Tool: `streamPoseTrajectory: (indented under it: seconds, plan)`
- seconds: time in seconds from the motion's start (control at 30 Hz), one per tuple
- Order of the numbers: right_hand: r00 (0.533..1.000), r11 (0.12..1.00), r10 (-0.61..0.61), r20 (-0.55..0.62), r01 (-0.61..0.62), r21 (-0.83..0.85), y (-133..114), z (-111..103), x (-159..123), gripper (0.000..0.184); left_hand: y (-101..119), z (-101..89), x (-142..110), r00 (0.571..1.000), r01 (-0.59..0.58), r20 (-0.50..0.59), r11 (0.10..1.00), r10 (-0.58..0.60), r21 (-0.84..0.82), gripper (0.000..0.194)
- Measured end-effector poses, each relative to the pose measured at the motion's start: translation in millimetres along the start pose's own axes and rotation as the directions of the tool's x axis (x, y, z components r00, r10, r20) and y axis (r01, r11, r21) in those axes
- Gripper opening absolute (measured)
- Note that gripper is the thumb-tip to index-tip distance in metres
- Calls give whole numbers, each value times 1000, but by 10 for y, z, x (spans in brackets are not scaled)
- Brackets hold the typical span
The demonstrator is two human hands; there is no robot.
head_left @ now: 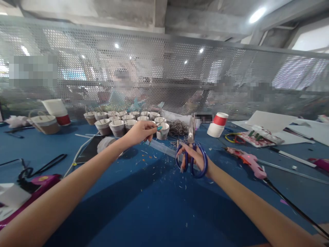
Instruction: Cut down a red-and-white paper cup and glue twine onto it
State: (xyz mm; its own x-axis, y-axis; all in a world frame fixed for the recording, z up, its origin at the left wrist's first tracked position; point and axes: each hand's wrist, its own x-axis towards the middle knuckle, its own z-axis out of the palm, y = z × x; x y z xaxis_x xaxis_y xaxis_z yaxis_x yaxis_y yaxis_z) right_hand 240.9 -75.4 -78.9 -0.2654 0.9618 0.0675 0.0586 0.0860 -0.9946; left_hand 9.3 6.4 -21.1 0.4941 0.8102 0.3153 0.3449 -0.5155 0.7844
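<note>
Blue-handled scissors (191, 132) point upward in my right hand (194, 157), whose fingers pass through the handle loops. The blades look closed or nearly so. My left hand (144, 132) is pinched, thumb against fingers, in front of several small cups (117, 127) with thin cord handles. Whatever it pinches is too small to make out; a thin strand shows near the fingertips. Behind the scissors lies a tangled heap of grey-brown cord (178, 127). A clear plastic strip (161, 148) runs between my hands on the blue table (154, 212).
At right lie a pink glue gun (248, 159) with its black cable and a stack of paper cups (218, 124), with white papers (271, 118) beyond. A larger handled cup (46, 124) stands left. Scraps litter the middle. A perforated metal screen (164, 68) closes the back.
</note>
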Motion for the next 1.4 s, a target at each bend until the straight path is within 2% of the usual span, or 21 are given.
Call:
streamPoseTrajectory:
  seconds: [0.13,0.23,0.4,0.6,0.87,1.03,1.23,1.4]
  plan:
    - [995,993,-29,100,17,120,-24,37,-49,53,126,0,-43,1000,-14,10,999,14,43,18]
    - [992,999,-34,118,29,46,-14,54,-82,52,204,9,-71,1000,-20,-13,998,21,62,19]
    - [988,981,-113,103,127,-149,25,44,-124,48,312,34,-119,998,-53,-17,994,55,94,21]
    - [983,939,-167,72,181,-293,2,26,-143,48,350,61,-152,993,-115,56,966,105,232,16]
    - [978,934,-202,59,210,-288,1,21,-126,49,353,53,-162,988,-123,117,966,98,227,15]
    - [976,927,-209,59,217,-305,0,16,-122,49,347,55,-165,979,-166,162,944,123,285,20]
    - [982,927,-185,38,187,-324,4,9,-129,45,352,44,-166,982,-172,133,925,134,338,20]
    - [983,927,-185,16,180,-328,10,12,-125,41,385,37,-173,973,-175,209,903,98,392,25]
